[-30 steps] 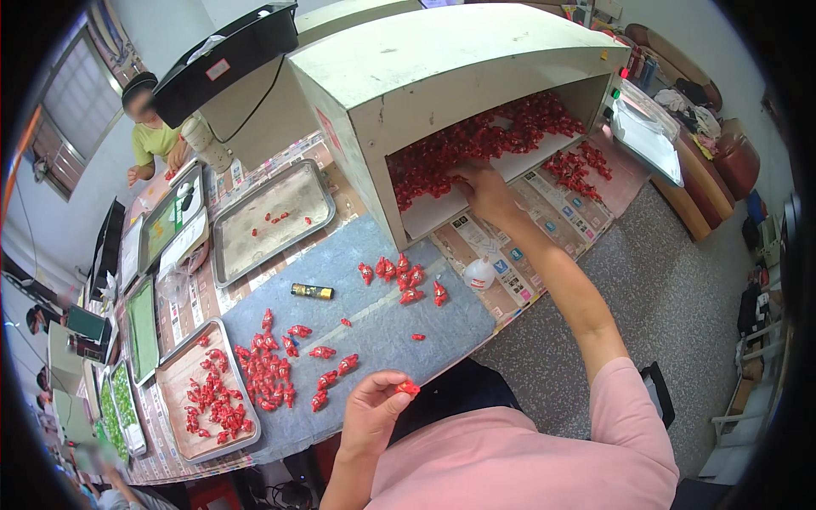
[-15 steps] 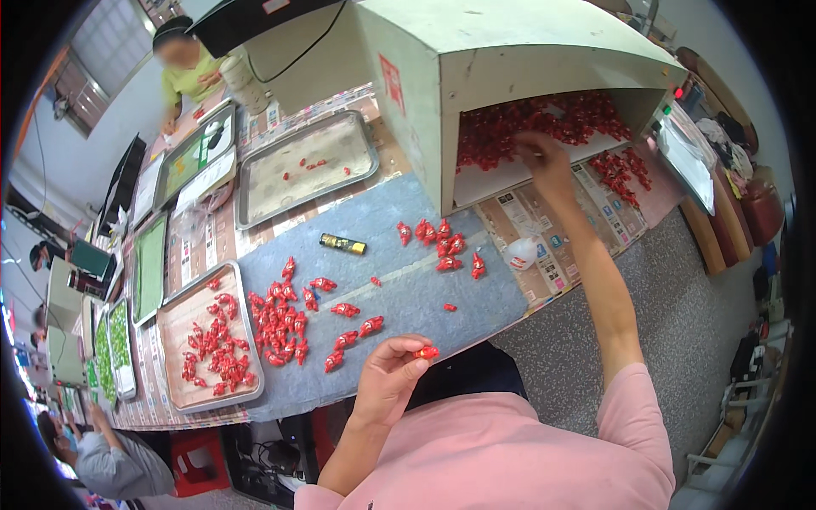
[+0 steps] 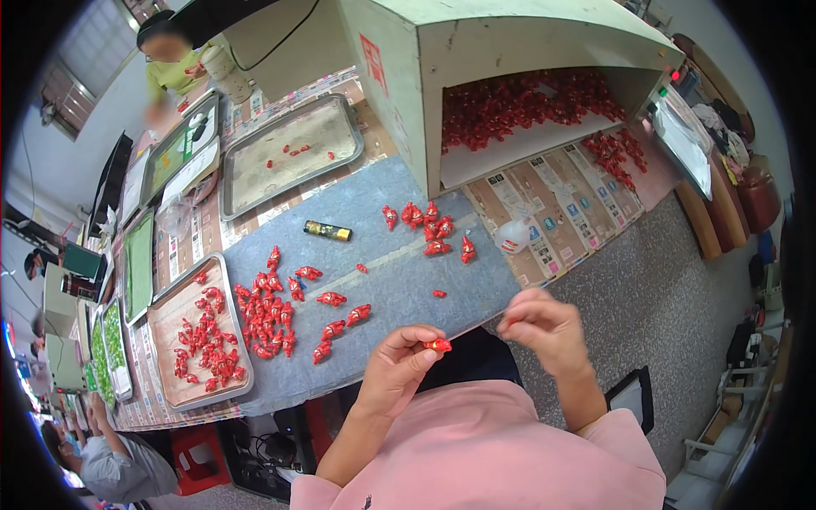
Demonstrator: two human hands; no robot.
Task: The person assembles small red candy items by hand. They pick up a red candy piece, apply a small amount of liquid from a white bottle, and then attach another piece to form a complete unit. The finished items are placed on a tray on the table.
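Head view, two hands (image 3: 396, 367) (image 3: 548, 333), left: one red piece (image 3: 439, 345)

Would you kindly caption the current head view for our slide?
Left hand holding a red piece, right hand nearby, beside a blue mat.

Patterned table (image 3: 582, 225): blue-grey mat (image 3: 365, 200) along near edge, bearing red pieces (image 3: 263, 314) and black-gold cylinder (image 3: 328, 230). Pinkish tray (image 3: 170, 310) toward near left corner; metal tray (image 3: 289, 127) nearer far edge. Pale machine housing (image 3: 391, 93) toward right end; white bottle (image 3: 512, 236) near near edge.
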